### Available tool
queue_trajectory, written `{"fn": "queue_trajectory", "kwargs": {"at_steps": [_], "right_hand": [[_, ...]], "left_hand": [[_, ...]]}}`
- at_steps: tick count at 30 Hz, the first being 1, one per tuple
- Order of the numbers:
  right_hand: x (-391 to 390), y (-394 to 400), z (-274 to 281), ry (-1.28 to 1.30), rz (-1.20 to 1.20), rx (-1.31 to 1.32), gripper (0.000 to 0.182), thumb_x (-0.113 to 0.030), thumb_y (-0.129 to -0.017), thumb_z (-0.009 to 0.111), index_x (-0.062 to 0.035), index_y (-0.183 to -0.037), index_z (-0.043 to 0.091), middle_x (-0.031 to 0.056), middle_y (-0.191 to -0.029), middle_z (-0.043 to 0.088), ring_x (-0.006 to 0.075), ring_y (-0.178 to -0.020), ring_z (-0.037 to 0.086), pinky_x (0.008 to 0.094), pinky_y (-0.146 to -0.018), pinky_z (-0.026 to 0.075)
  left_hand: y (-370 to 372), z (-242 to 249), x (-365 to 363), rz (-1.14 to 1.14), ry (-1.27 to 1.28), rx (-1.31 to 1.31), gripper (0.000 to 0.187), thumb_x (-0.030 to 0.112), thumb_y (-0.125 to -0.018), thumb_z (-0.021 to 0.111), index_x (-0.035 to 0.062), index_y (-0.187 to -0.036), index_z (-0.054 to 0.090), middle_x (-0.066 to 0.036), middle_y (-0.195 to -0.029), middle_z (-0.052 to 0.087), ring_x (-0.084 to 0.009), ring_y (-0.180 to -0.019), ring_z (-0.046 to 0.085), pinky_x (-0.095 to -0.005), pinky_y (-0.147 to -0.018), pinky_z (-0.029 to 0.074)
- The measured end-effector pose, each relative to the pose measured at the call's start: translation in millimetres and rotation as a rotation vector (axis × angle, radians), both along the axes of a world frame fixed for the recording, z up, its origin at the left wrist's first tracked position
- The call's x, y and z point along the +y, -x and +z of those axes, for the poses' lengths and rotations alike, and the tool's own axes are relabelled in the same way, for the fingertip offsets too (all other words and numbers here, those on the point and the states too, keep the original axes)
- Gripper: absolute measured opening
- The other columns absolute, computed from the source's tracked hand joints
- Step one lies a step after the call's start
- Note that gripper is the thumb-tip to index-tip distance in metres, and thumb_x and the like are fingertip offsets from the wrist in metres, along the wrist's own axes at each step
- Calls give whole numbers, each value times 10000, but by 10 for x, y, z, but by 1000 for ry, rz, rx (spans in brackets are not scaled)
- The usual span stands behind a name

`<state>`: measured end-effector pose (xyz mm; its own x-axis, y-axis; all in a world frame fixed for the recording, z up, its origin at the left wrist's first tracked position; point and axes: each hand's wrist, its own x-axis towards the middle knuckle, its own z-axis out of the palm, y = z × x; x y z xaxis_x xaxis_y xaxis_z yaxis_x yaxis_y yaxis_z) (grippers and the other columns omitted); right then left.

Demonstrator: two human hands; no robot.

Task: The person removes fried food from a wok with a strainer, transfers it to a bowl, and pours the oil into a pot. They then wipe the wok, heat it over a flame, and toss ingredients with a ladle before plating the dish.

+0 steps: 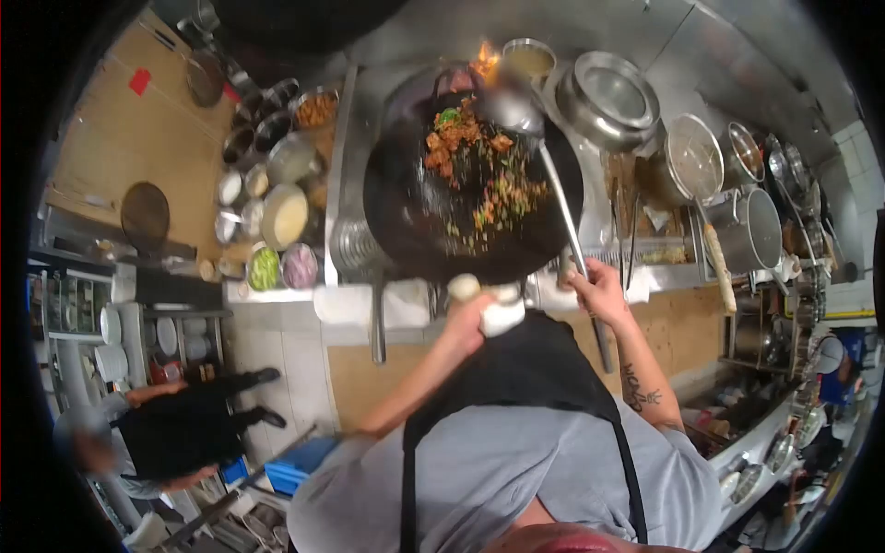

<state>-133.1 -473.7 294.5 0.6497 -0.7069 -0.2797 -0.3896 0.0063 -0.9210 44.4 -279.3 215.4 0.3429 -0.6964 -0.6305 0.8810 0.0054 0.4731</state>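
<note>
A large dark wok holds browned chunks of food and chopped vegetable pieces. My left hand is closed on a white cloth at the wok's near edge. In my right hand is the long handle of a metal ladle. The ladle's bowl is over the far right part of the wok, slightly blurred. Orange flame rises at the wok's far rim.
Bowls of ingredients stand left of the wok. On the right are a lidded metal pot, a round strainer and a deep pot. A co-worker in a black apron is at the lower left.
</note>
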Motion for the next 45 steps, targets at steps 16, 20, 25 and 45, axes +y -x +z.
{"fn": "queue_trajectory", "kwargs": {"at_steps": [16, 20, 25, 45], "right_hand": [[-538, -505, 1448, 55, -25, 334, 284, -75, -906, 540, 54, -1158, 536, 44, -642, 519, 128, -441, 502, 302, -359, 405], [-475, -732, 848, -188, -6, 333, 173, -53, -847, 584, 73, -961, 555, 90, -701, 584, 144, -470, 523, 312, -409, 430], [-266, -636, 901, -816, -96, 67, 139, -75, -921, 553, -39, -797, 501, 20, -678, 540, 63, -469, 467, 253, -407, 391], [90, 1603, 1667, -1350, -2, -1024, 152, -104, -981, 447, 30, -1048, 475, -39, -722, 439, 20, -494, 406, 188, -385, 353]], "left_hand": [[-536, 532, -25, -1, -142, -807, 355, 28, -774, 614, -78, -1106, 544, -150, -976, 630, -249, -884, 640, -352, -781, 515], [-202, 384, 154, 83, -227, -1227, 527, 64, -724, 641, -29, -1214, 472, -206, -1122, 542, -349, -1041, 558, -412, -949, 434], [-150, 211, 103, 64, -112, -778, 320, -40, -765, 543, -7, -1084, 537, -90, -930, 599, -199, -816, 621, -329, -731, 523], [-629, 436, -36, -97, 54, -118, 246, 176, -858, 623, 9, -1035, 590, -134, -949, 655, -293, -873, 656, -454, -836, 548]]}}
